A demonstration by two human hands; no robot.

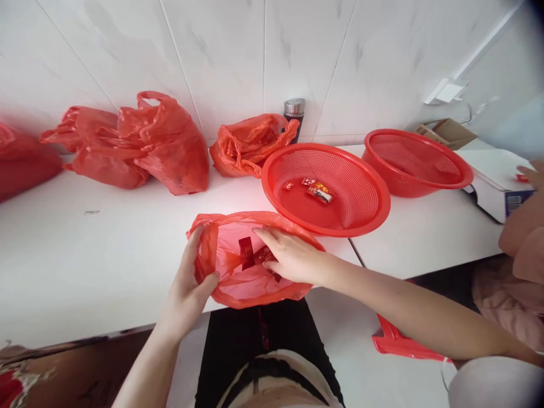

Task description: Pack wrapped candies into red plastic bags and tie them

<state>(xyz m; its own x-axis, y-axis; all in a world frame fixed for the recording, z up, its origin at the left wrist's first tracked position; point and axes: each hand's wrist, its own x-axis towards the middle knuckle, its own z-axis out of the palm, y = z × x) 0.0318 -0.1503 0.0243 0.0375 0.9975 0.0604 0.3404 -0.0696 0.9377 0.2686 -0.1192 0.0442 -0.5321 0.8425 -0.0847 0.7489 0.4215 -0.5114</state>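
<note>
An open red plastic bag (238, 283) lies at the near edge of the white counter (85, 249). My left hand (189, 283) pinches the bag's left rim, thumb inside, and holds it open. My right hand (287, 255) reaches into the bag's mouth with its fingers curled over small red wrapped packets (246, 252) inside. Whether those fingers grip a packet is hidden. Just behind the bag sits a red perforated basket (361, 187) with a few small wrapped packets (321, 191) in it.
A second red basket (419, 164) stands at the right. Filled red bags (140, 141) and another one (249, 141) lie along the tiled wall, beside a dark flask (294, 113). A white scale (497, 181) sits far right, where another person's hand (529, 209) shows.
</note>
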